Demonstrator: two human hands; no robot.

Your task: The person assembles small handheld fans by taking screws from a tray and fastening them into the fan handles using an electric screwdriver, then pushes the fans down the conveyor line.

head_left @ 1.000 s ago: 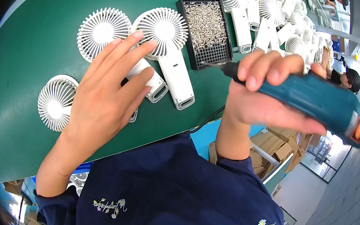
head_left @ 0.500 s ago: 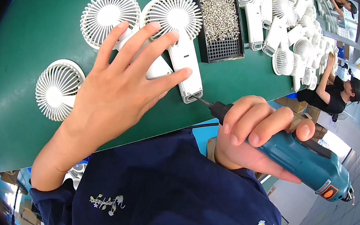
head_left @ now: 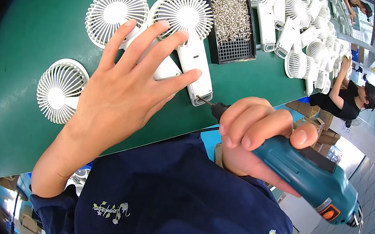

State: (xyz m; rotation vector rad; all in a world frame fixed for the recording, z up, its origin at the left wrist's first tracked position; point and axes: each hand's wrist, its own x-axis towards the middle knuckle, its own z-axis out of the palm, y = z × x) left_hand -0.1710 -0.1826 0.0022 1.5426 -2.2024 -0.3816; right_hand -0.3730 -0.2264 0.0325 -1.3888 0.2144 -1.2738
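Note:
In my right hand (head_left: 260,130) is a teal electric screwdriver (head_left: 302,175), its thin bit reaching the bottom end of a white handheld fan (head_left: 196,69). My left hand (head_left: 129,75) lies spread over the fans, thumb on that fan's handle and fingertips near its round grille. A second white fan (head_left: 116,12) lies beside it, its handle partly under my fingers. A third fan (head_left: 59,94) sits left of my wrist, and its handle is hidden by my hand.
A black perforated tray (head_left: 235,55) of small silver screws stands just right of the fan. Many more white fans (head_left: 315,51) are heaped at the far right of the green table (head_left: 12,133). Beyond them a person in black (head_left: 344,99) works.
The rear of the screwdriver has swung downward, and my right hand has shifted slightly left. Its bit stays at the fan's end. My left hand keeps almost the same place.

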